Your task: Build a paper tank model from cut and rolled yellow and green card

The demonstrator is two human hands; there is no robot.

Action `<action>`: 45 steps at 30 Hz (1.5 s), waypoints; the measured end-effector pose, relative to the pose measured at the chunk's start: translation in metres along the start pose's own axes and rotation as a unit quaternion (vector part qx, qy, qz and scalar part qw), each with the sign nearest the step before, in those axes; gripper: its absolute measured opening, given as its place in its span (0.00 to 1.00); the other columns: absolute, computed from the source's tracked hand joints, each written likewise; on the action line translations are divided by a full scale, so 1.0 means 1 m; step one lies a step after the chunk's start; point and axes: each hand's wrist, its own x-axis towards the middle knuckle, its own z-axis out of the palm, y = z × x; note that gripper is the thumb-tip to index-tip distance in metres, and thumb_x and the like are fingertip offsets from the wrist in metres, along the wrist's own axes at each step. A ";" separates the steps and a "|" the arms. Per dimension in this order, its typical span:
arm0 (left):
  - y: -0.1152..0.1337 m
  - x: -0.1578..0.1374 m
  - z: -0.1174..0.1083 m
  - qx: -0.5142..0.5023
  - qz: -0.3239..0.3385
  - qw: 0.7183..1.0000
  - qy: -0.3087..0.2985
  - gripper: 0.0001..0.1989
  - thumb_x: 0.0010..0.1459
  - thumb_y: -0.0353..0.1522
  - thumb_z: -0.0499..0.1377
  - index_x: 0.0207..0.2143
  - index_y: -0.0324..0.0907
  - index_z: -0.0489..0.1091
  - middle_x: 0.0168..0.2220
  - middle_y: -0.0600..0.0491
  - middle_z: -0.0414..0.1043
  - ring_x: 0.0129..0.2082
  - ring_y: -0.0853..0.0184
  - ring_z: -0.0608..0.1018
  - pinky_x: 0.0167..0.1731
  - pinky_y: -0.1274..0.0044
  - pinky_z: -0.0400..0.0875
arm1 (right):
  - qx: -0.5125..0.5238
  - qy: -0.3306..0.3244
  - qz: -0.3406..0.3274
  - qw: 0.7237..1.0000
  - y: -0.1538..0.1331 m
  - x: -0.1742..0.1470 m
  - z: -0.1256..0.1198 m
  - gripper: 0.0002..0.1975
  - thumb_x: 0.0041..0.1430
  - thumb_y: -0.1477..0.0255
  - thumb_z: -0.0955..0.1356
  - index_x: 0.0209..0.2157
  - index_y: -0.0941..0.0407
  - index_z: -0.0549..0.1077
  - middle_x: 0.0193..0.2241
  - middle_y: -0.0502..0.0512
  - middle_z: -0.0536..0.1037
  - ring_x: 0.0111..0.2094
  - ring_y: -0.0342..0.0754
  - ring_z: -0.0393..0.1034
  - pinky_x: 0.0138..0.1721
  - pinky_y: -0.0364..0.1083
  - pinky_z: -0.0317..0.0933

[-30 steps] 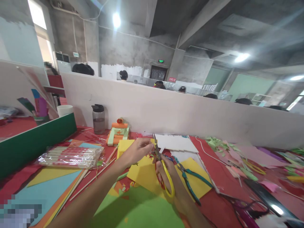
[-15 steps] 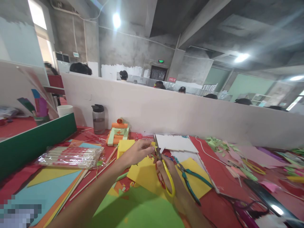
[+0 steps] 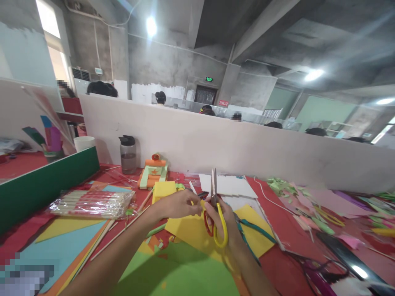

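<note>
My right hand [image 3: 226, 213] grips a pair of scissors [image 3: 222, 238] with yellow and red handles. Their blades point up and away, almost closed. My left hand [image 3: 183, 204] is closed in a pinch beside it, at a small yellow paper piece [image 3: 203, 204]. The piece lies between the fingertips of both hands, partly hidden. Below the hands are a yellow sheet [image 3: 182, 228] and a green sheet [image 3: 175, 271], with small scraps between them. Pliers [image 3: 256, 230] with teal handles lie right of my right hand, partly behind it.
Behind my left hand stand a yellow paper block [image 3: 163, 191] and an orange and green paper model [image 3: 153, 172]. A bottle [image 3: 128, 156] is by the white partition [image 3: 216, 144]. Wrapped sticks [image 3: 92, 203] lie left. Right are white boards [image 3: 228, 186] and a black phone-like slab [image 3: 348, 259].
The scissors have swung upright and moved right, away from the yellow piece, their blades closing. My left hand has come down slightly with the piece, towards my right fingertips.
</note>
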 end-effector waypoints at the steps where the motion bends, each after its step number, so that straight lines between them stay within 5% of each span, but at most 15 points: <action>1: -0.001 0.001 0.000 0.009 0.006 1.000 0.000 0.13 0.58 0.38 0.56 0.29 0.39 0.75 0.30 0.51 0.77 0.29 0.67 0.76 0.30 0.78 0.65 | -0.001 -0.002 0.000 1.000 0.001 0.000 0.000 0.18 0.57 0.55 0.71 0.36 0.54 0.68 0.14 0.41 0.64 0.13 0.40 0.56 0.14 0.39 0.56; 8: -0.009 0.002 0.002 0.018 -0.007 0.998 0.061 0.13 0.59 0.39 0.55 0.31 0.40 0.75 0.29 0.52 0.75 0.29 0.66 0.74 0.29 0.78 0.66 | 0.003 0.024 -0.011 1.000 -0.003 -0.001 0.003 0.19 0.56 0.53 0.71 0.34 0.54 0.67 0.19 0.44 0.67 0.15 0.39 0.60 0.14 0.38 0.57; 19: -0.005 0.003 0.005 0.095 -0.010 0.995 0.038 0.10 0.57 0.36 0.55 0.30 0.42 0.73 0.29 0.52 0.75 0.27 0.67 0.74 0.25 0.78 0.63 | 0.006 0.001 0.002 1.000 0.000 -0.002 0.003 0.16 0.56 0.58 0.72 0.36 0.54 0.68 0.14 0.40 0.63 0.12 0.38 0.55 0.13 0.38 0.54; 27: -0.012 0.005 0.004 0.043 -0.011 0.997 0.065 0.09 0.58 0.36 0.55 0.32 0.42 0.71 0.31 0.53 0.75 0.30 0.67 0.74 0.34 0.77 0.68 | 0.009 0.000 0.008 1.000 -0.002 -0.002 0.003 0.16 0.55 0.58 0.72 0.34 0.54 0.67 0.14 0.41 0.65 0.10 0.38 0.56 0.11 0.38 0.56; 45: -0.004 0.003 0.003 -0.082 -0.025 0.992 0.091 0.14 0.61 0.43 0.55 0.34 0.42 0.70 0.30 0.54 0.73 0.30 0.67 0.75 0.25 0.79 0.63 | 0.008 0.016 -0.010 1.000 -0.005 -0.003 0.001 0.18 0.57 0.55 0.71 0.34 0.54 0.66 0.19 0.44 0.67 0.16 0.38 0.60 0.16 0.37 0.59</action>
